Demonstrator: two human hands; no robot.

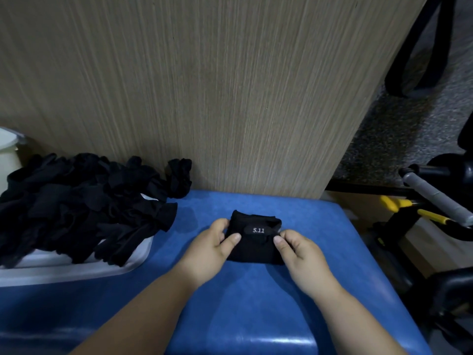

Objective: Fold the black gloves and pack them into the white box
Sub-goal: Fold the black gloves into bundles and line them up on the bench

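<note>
Left hand (217, 243) and right hand (298, 249) on one folded glove (256, 248), blue surface (256, 303).
Fingers (233, 238) pinch its edges; glove pile (76, 203) on white tray (76, 271) lies unfolded; most work left.

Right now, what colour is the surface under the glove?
The surface beneath the glove is blue; head view.

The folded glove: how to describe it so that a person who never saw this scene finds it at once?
On the blue cushion below the wooden panel, one folded glove lies between the left hand and right hand, which pinch its sides. Unlike the loose pile of gloves at the left, it is a neat square with "5.11" on its strap.
</note>
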